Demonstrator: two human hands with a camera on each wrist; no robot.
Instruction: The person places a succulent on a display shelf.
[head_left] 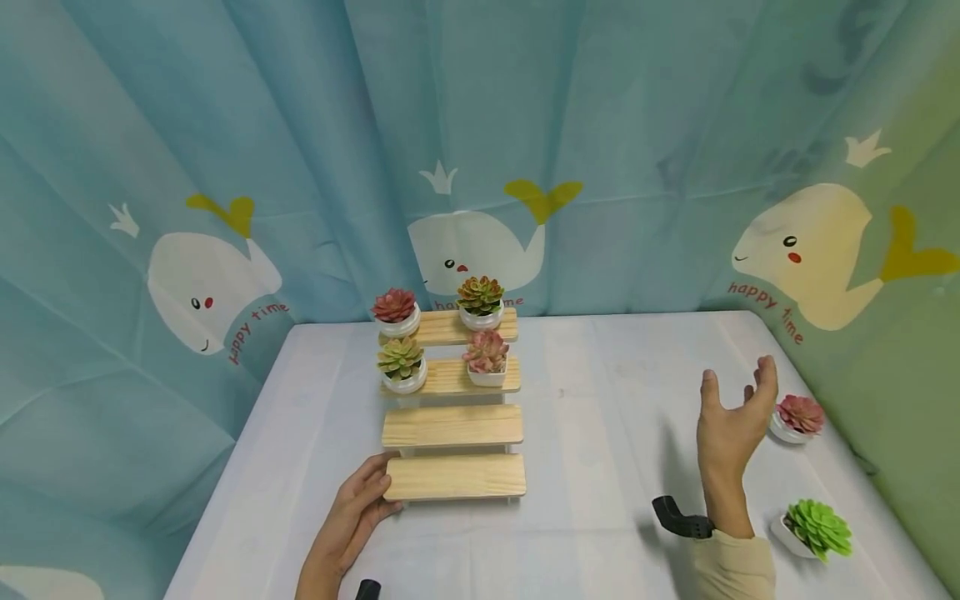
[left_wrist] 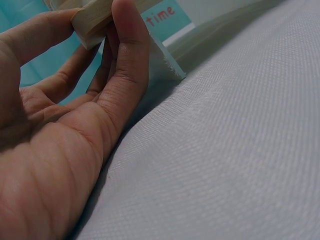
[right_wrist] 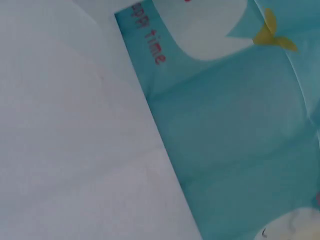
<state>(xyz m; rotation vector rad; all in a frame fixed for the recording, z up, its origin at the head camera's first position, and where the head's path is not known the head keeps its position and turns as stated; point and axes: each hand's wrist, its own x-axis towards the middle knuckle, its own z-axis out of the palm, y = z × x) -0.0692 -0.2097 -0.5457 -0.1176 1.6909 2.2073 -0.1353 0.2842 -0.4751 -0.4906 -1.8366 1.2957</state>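
A stepped wooden plant stand point(head_left: 456, 477) with several tiers stands on the white table. At its lowest tier my left hand point(head_left: 351, 518) grips the left end. The left wrist view shows the fingers and thumb around the wooden corner point(left_wrist: 93, 22). Two potted succulents, one red point(head_left: 394, 307) and one green-red point(head_left: 481, 295), sit on the top tier. Below them are a yellow-green succulent point(head_left: 401, 358) and a pink succulent point(head_left: 487, 353). My right hand point(head_left: 733, 433) is raised with fingers spread, holding nothing. Behind it lies a red succulent point(head_left: 800, 415); the right wrist view misses this hand.
A bright green succulent point(head_left: 817, 527) in a white pot lies tilted near the table's right edge. The white tablecloth point(head_left: 600, 467) spreads between stand and right hand. A blue curtain point(head_left: 630, 150) with printed whales hangs behind the table and along its sides.
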